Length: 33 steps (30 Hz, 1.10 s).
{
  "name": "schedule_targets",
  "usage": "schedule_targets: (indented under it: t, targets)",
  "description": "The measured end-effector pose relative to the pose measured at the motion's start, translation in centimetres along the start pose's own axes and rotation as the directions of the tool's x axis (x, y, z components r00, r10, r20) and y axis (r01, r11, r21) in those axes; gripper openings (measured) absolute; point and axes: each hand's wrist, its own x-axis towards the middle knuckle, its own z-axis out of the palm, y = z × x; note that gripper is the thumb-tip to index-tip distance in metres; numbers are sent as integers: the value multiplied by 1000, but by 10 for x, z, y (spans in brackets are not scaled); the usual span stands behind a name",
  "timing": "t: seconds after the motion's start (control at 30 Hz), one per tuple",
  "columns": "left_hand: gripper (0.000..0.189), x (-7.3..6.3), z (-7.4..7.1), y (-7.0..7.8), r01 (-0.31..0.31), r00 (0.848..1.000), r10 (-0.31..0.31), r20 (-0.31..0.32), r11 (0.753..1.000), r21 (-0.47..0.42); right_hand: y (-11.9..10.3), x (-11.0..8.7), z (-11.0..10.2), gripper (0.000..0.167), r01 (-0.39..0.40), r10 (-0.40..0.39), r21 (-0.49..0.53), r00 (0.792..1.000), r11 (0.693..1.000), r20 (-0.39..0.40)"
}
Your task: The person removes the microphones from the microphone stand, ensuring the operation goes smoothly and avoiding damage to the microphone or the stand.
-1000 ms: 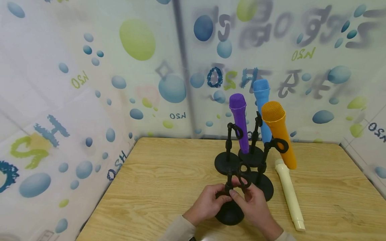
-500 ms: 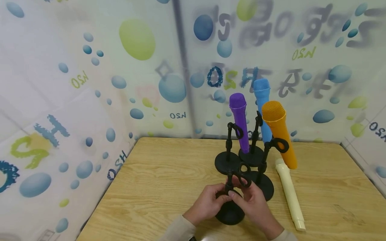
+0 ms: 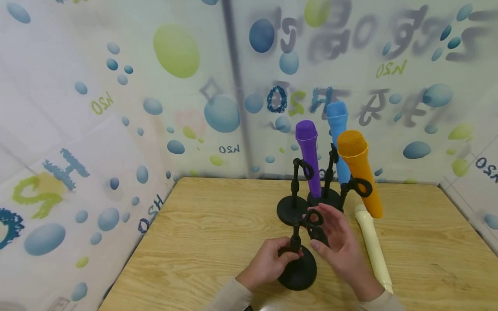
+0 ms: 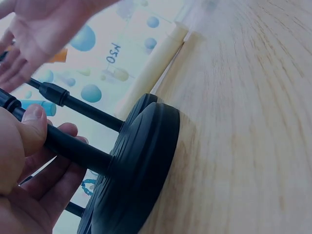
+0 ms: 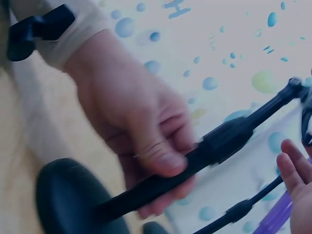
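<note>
My left hand [image 3: 268, 263] grips the pole of the nearest black microphone stand [image 3: 298, 274], thumb and fingers curled round it just above the round base. In the left wrist view that base [image 4: 136, 170] stands on the wooden table. My right hand [image 3: 346, 255] is off the pole, its fingers loosely spread beside the stand's ring clip [image 3: 314, 217], with nothing held. A cream microphone [image 3: 371, 242] lies on the table to the right, its lower end partly behind my right wrist.
Behind stand three more black stands: one bears a purple microphone [image 3: 310, 160], one a blue microphone [image 3: 337, 116], one an orange microphone [image 3: 359, 172]. The right front base is mostly hidden by my right hand. Printed wall sheets [image 3: 210, 164] border the table [image 3: 202, 224].
My right hand has let go of the near stand's pole and moved up and right, its fingers opening beside the ring. The left hand keeps its grip in place.
</note>
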Motion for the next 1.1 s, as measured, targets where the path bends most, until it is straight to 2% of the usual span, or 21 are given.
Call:
schedule_targets:
  t: [0.2, 0.5, 0.63, 0.87, 1.1]
  targets:
    - [14, 0, -1, 0, 0, 1000, 0, 1, 1000, -14, -18, 15, 1, 65, 59, -59, -39, 998, 997, 18]
    - [14, 0, -1, 0, -4, 1000, 4, 5, 1000, -12, -28, 18, 3, 44, 45, -45, -178, 999, 983, 6]
    - [15, 0, -1, 0, -4, 1000, 4, 4, 1000, -11, -26, 15, 4, 44, 52, -53, -181, 999, 982, 0]
    - [14, 0, 0, -2, 1, 1000, -1, 1, 1000, -16, -19, 9, 6, 48, 79, -82, -128, 996, 989, -20]
    - [14, -1, 0, -2, -6, 1000, 6, 5, 1000, -21, -16, 4, 5, 47, 35, -42, -170, 998, 985, -38]
